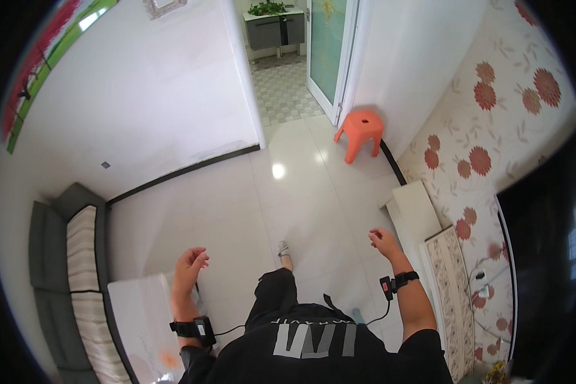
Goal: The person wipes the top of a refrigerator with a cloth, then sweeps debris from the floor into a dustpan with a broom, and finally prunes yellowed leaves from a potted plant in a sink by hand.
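The white low desk (141, 320) is the thing nearest to the left hand (189, 265). It has a glossy pale top with a faint drawn pattern and a small orange mark near its lower edge, and it stands at about 7 o'clock in the picture, just beside the grey sofa (57, 256). The sofa carries striped cushions (82, 246) and lies along the wall at 8 o'clock.

The floor (301, 192) is of shiny white tiles. At 1 o'clock an orange plastic stool (360, 131) stands near the open door (329, 45), against the wall. At 3 o'clock a white low cabinet (416, 208) stands under the wallpaper with red flowers (486, 128), and next to it a patterned panel (451, 281) lies along the wall. The person's own foot (283, 249) shows in the middle, on the floor between the two hands. Nothing stands between the hands and the desk.

The left hand hangs over the upper right corner of the desk, with the fingers loosely curled and half open; it holds nothing, and I cannot tell if it touches the desk. A black band (195, 328) sits on its wrist. The right hand (384, 242) is at 4 o'clock, in the air near the white cabinet, well apart from the desk. Its fingers are also loosely curled, gripping nothing.
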Motion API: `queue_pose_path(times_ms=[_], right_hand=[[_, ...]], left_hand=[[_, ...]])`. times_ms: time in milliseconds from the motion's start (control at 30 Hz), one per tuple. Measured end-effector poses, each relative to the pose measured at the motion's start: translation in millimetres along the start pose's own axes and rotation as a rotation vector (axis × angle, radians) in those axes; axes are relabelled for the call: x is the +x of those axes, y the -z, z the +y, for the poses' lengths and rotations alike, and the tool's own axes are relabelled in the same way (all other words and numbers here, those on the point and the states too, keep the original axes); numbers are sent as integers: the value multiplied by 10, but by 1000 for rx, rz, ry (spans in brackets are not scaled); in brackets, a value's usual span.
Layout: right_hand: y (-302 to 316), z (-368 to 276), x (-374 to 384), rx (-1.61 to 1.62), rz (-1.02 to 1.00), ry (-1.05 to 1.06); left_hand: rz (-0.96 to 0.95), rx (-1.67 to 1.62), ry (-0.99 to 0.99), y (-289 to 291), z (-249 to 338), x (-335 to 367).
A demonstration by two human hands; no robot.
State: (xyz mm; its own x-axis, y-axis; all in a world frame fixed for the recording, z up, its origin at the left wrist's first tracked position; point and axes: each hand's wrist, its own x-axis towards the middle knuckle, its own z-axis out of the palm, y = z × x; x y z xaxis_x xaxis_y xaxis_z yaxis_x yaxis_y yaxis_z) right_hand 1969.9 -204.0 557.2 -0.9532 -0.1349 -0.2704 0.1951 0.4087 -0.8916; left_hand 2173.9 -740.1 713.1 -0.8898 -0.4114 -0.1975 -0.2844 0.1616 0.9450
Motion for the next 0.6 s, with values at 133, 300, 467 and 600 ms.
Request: queue_pose_path(times_ms=[133,300,467,600], right_hand=[[47,-336,1442,-256,-54,100],[634,-412,2371,33,-15,-379],[1202,-521,3478,237,207,-530],[1524,-1009,5057,123,174,-566]], left_hand=[[-75,-25,-50,-498,561,1829],[-248,-45,-122,-1319,1648,3839],[-511,-37,-129,-2299,2426,5824],[-495,-67,-178,-2904,2763,7321]])
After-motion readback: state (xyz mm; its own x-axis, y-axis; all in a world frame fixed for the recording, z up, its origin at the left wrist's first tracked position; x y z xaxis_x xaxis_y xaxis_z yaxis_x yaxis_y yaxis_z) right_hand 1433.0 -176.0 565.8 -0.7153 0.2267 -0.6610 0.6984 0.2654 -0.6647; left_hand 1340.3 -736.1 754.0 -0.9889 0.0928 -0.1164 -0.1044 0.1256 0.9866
